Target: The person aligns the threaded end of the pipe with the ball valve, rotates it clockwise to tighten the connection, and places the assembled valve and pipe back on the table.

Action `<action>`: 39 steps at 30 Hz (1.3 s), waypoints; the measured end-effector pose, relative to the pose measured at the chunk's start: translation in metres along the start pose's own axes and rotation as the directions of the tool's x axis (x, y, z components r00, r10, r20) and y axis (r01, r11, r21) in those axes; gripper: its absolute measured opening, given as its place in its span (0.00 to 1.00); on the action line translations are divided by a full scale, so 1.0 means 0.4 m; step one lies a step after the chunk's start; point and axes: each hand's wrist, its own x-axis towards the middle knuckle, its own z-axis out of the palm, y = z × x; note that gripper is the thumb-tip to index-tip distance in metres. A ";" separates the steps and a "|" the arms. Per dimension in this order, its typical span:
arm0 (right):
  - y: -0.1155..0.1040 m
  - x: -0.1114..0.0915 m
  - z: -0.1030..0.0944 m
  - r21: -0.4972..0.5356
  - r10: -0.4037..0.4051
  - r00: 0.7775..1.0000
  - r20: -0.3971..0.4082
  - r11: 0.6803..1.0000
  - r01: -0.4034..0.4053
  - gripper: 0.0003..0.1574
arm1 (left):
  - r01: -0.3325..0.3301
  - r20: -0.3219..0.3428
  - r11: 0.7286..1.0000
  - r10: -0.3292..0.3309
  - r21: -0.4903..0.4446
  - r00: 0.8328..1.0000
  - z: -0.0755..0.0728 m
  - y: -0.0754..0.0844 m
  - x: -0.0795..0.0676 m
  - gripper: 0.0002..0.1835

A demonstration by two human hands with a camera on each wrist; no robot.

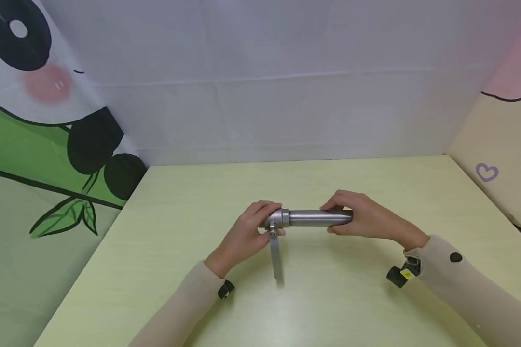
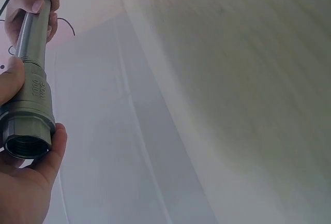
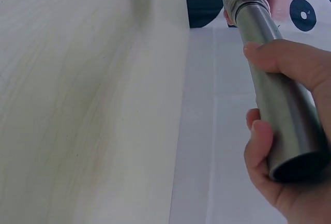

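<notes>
A metal ball valve (image 1: 277, 218) is joined to a straight steel pipe (image 1: 310, 218), the two lying level in one line above the table. My left hand (image 1: 247, 229) grips the valve body, fingers over its far side and thumb on the near side. The flat valve lever (image 1: 276, 258) points down toward me. At the pipe's far right end my right hand (image 1: 364, 215) holds the tube between thumb and fingers. In the left wrist view the threaded open mouth (image 2: 27, 146) of the valve shows; the right wrist view shows the pipe's open end (image 3: 300, 168).
The pale wooden table (image 1: 178, 207) spreads beneath both hands. Behind it hangs a white cloth wall (image 1: 286, 115). A cartoon-printed panel (image 1: 47, 144) stands at the left and a beige panel (image 1: 490, 140) at the right. Small cameras (image 1: 403, 274) are strapped at the wrists.
</notes>
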 end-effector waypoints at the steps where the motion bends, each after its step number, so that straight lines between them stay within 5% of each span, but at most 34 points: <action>1: 0.000 -0.001 -0.001 0.022 0.020 1.000 0.000 1.000 -0.020 0.25 | -0.001 0.000 1.000 0.001 0.001 1.000 0.000 0.000 -0.001 0.28; 8: 0.007 -0.002 -0.004 0.171 0.199 0.979 0.044 0.964 -0.203 0.23 | -0.008 -0.004 1.000 0.008 -0.002 1.000 -0.001 0.001 -0.001 0.28; 17: 0.025 0.003 -0.011 0.258 0.290 0.937 0.193 0.907 -0.333 0.19 | 0.001 0.011 1.000 -0.001 -0.002 1.000 0.000 0.002 -0.001 0.28; 23: 0.035 0.004 -0.016 0.313 0.246 0.929 0.277 0.891 -0.329 0.19 | 0.004 0.024 1.000 -0.004 0.002 1.000 -0.001 0.004 -0.001 0.29; 31: 0.029 0.007 -0.015 0.242 0.242 0.928 0.284 0.918 -0.313 0.22 | 0.003 0.030 1.000 -0.003 0.005 1.000 -0.002 0.004 -0.002 0.29; 39: 0.009 0.007 -0.007 0.182 0.147 0.978 0.151 0.968 -0.174 0.33 | 0.010 0.030 1.000 -0.010 0.008 1.000 -0.005 0.003 0.000 0.29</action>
